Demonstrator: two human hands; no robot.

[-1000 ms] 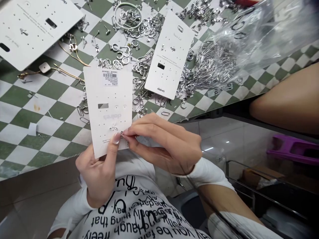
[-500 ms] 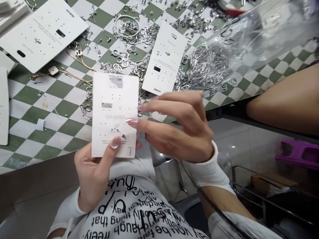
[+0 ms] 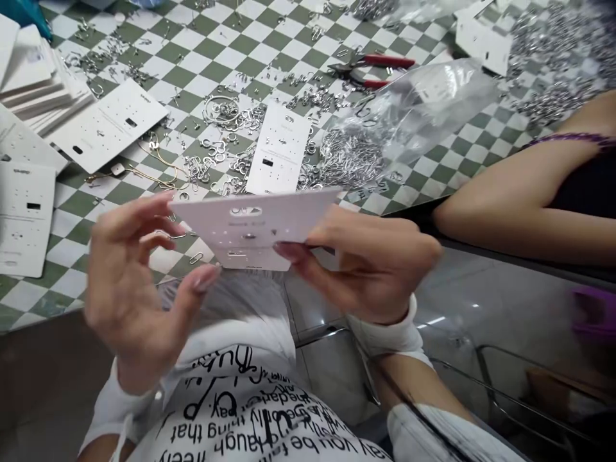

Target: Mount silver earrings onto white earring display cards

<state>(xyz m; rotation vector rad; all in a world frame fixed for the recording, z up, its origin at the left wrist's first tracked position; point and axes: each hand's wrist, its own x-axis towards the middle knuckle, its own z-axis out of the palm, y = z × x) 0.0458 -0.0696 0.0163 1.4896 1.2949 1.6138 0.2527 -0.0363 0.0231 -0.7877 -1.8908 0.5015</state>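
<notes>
A white jewelry display card [image 3: 255, 221], punched with small holes and an oval slot, is tilted in front of me near the table's front edge. My right hand [image 3: 370, 263] pinches its right side between thumb and fingers. Left of the card is my left hand [image 3: 139, 282], its thumb and fingers spread apart; the fingertips lie close to the card's left edge, and whether they touch it I cannot tell. Behind it another white card [image 3: 282, 144] rests among small silver rings and clips [image 3: 216, 154].
At the left are a stack of white cards [image 3: 43, 96] and several loose ones. Gold chains [image 3: 158, 157] lie near them. Red-handled pliers [image 3: 370, 67] and a clear bag of silver pins [image 3: 351, 157] are further right. Another person's arm [image 3: 520, 173] rests at the right edge.
The card has passed from my left hand's grip to my right hand's and tipped over. My left hand has opened and moved left. The view now takes in more of the table.
</notes>
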